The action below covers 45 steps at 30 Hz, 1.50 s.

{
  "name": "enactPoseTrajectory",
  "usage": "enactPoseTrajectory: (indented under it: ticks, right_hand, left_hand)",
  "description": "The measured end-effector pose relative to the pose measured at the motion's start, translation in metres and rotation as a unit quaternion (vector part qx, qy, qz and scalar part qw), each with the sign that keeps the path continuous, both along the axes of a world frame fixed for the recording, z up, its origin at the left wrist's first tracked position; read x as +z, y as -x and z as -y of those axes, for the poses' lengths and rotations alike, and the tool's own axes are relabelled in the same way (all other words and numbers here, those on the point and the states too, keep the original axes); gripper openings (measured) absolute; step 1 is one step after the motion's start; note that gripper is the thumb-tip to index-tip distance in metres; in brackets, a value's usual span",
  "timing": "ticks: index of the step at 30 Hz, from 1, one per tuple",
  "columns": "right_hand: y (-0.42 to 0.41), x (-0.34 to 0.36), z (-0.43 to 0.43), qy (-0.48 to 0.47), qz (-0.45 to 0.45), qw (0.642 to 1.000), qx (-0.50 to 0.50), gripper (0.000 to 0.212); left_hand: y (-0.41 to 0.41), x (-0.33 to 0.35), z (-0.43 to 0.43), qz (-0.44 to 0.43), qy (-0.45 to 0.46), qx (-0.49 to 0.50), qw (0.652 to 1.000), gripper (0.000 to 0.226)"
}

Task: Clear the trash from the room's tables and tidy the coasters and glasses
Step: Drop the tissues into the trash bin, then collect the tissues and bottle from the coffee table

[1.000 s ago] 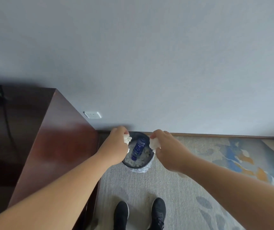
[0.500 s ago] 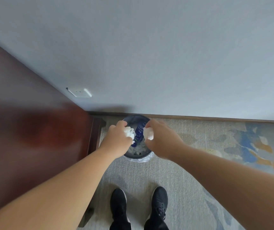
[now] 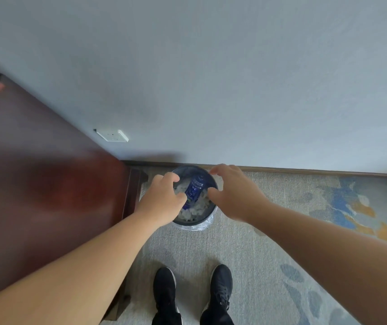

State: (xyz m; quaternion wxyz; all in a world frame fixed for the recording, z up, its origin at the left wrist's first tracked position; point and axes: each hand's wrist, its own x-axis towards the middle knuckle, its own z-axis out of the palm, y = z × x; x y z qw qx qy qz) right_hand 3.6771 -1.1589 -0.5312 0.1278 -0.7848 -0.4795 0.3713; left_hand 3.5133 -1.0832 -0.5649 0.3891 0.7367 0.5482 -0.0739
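A glossy, dark polished wood finish is seen on the cabinet (image 3: pixel 47 184); the wall (image 3: pixel 211 78) is painted smooth and matt. The carpet (image 3: pixel 246 249) is woven in short pile. The bin (image 3: pixel 207 218) is lined with clear plastic film (image 3: pixel 196 228), and crumpled paper (image 3: pixel 187 213) and a shiny plastic bottle (image 3: pixel 195 187) are contained.

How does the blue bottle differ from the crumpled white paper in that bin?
The blue bottle is a single smooth, dark-blue cylinder; the crumpled paper is white and lies in many small, irregular wads. The bottle is much larger than any one wad. The bottle lies on top, while the paper spreads beneath and around it. Both sit inside the lined bin.
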Motion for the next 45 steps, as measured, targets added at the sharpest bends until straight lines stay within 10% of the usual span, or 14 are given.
enactPoseTrajectory:
  ticks: [29,45]
  right_hand:
    - [0.061,0.386,0.056,-0.281,0.036,0.952,0.114,0.039]
    - [0.216,0.468,0.176,-0.355,0.019,0.894,0.273,0.038]
  left_hand:
    - [0.079,0.401,0.084,0.056,-0.311,0.010,0.949,0.044]
    - [0.237,0.485,0.253,0.062,-0.401,0.118,0.906,0.044]
